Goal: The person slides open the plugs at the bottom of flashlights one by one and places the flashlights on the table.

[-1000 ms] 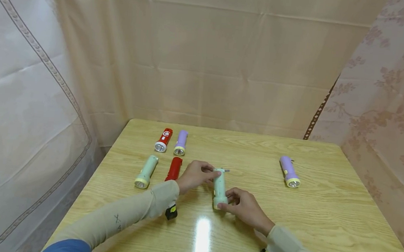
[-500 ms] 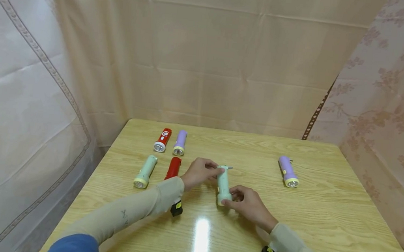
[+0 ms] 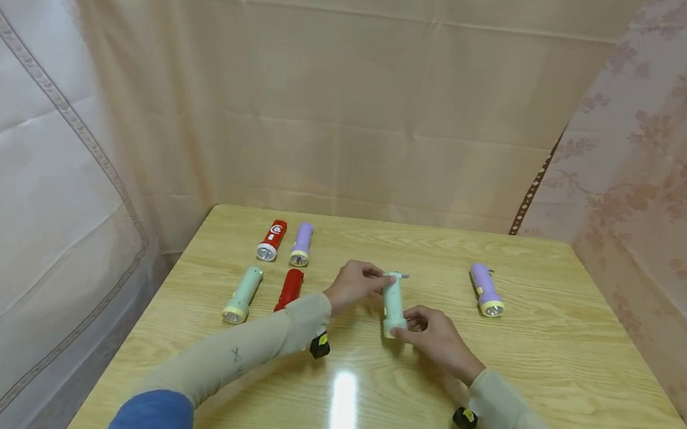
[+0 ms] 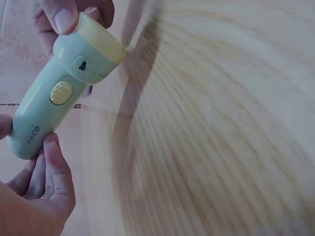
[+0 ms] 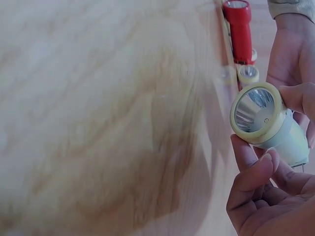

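Observation:
Both hands hold a mint-green flashlight [image 3: 394, 302] over the middle of the table. My left hand [image 3: 355, 285] pinches its tail end, where small pins stick out to the right. Fingers of my right hand [image 3: 439, 342] grip the lamp end, which points toward me. In the left wrist view, the flashlight [image 4: 42, 110] shows a cream slide switch and a pale yellow rim. Its reflector and clear lens face the camera in the right wrist view, with the right hand [image 5: 275, 196] just below the yellow rim.
At the left of the table [image 3: 548, 379] lie a red-and-white flashlight [image 3: 271, 240], a purple one [image 3: 301, 243], a second mint-green flashlight [image 3: 243, 294] and a red one [image 3: 290, 288], partly behind the left forearm. Another purple flashlight [image 3: 486, 290] lies at the right.
Both hands have carried the mint-green flashlight a short way to the right and farther from me, keeping their grips. The flashlights on the table have stayed in place.

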Demonstrator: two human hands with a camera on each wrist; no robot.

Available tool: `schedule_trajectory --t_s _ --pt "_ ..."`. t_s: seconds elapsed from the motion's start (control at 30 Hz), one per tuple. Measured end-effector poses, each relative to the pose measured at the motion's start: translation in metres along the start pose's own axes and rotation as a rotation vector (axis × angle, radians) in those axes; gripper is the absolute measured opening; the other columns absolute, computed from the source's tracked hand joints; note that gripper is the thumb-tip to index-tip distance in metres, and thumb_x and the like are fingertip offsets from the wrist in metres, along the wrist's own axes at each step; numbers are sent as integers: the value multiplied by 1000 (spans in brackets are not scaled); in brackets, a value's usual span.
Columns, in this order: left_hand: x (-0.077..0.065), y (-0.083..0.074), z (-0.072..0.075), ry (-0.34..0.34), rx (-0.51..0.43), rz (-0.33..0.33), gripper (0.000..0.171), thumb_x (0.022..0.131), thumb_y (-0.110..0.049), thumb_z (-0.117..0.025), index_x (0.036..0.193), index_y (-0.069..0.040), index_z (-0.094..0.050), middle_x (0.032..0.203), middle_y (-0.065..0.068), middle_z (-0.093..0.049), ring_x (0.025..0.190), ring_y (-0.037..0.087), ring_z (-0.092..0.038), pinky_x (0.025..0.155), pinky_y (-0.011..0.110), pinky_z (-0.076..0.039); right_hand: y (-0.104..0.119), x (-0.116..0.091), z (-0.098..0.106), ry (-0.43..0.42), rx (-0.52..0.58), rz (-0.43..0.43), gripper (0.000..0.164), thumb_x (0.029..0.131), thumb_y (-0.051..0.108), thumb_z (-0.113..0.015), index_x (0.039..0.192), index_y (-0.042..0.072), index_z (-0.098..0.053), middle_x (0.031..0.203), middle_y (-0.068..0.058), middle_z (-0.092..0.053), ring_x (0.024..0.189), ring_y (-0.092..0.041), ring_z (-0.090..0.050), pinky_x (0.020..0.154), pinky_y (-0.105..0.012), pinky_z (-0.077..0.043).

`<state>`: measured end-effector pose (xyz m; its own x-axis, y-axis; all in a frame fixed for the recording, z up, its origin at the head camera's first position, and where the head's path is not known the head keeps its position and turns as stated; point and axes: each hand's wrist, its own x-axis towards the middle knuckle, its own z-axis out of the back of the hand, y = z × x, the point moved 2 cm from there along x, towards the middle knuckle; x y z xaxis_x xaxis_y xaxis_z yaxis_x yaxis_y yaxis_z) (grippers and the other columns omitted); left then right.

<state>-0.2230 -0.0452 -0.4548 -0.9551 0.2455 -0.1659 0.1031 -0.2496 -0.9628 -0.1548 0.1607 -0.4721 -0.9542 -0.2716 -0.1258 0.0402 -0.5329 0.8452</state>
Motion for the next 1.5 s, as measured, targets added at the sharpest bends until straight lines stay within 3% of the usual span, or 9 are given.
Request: schedule_trajectory --t_s 0.33,0.5,0.87,1.2,1.5 --pt "19 -5 -20 6 -50 8 42 91 -38 -81 113 -4 -72 98 4 -73 95 29 -73 88 47 -58 -12 3 17 -23 -16 -29 54 87 41 -83 120 2 -67 102 -5 -70 90 -20 -61 73 -34 -52" --pt "27 -7 -30 -8 -101 13 41 90 -35 -82 114 -4 -72 101 4 -73 90 23 -72 89 46 -59 -18 6 26 -37 -32 -42 55 88 42 -82 122 1 -67 103 -5 -70 92 -20 -62 74 -33 -52" --pt "43 -12 -46 -51 -119 50 39 90 -34 -82 114 -5 -71 99 3 -72 90 22 -72 90 46 -58 -25 9 39 -77 -9 -75 53 89 36 -82 125 0 -67 105 -10 -70 93 -23 -63 71 -32 -53" --pt "55 -20 -63 -79 -121 23 37 91 -34 -81 111 -3 -73 96 4 -72 91 25 -73 87 45 -59 -37 13 52 -107 7 -88 56 91 38 -80 129 0 -65 110 -11 -69 99 -24 -61 76 -32 -51" --pt "66 -18 -75 -109 -120 39 34 92 -32 -81 109 -3 -73 94 4 -72 91 26 -73 86 42 -60 -42 14 58 -142 -13 -106 57 92 38 -79 131 -1 -64 109 -13 -70 98 -24 -63 75 -32 -52"
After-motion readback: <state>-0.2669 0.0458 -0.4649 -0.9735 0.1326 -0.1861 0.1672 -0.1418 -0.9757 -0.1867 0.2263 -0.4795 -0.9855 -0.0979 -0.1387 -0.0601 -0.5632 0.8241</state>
